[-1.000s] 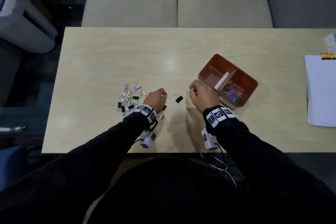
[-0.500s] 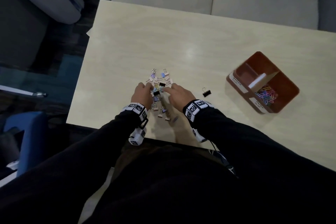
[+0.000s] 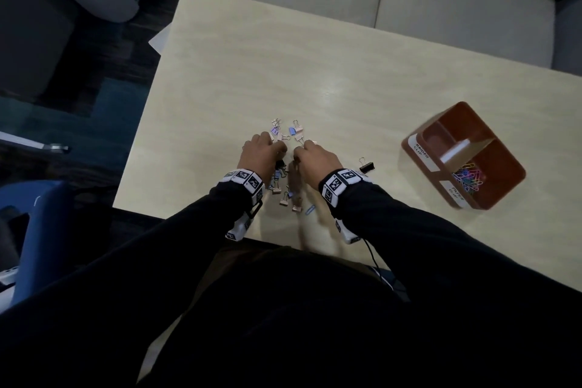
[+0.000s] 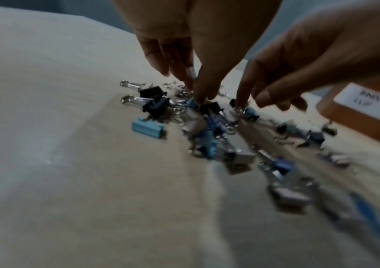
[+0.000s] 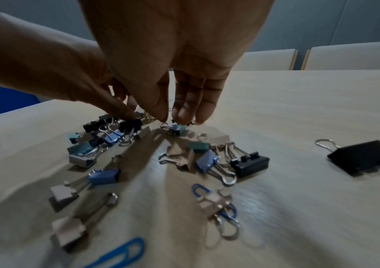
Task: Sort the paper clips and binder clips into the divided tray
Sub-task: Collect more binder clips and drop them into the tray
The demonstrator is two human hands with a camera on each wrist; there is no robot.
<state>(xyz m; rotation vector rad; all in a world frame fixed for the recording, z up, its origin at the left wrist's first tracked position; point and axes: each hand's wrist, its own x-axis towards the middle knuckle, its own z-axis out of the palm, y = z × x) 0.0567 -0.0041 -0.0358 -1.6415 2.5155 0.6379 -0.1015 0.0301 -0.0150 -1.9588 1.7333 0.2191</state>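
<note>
Table: far half bare, open passage to the back edge. Near edge, left of middle: scattered binder clips crowd the surface, both hands over them. One black binder clip lies alone between that scatter and the divided tray near the right edge; bare wood around it.
</note>
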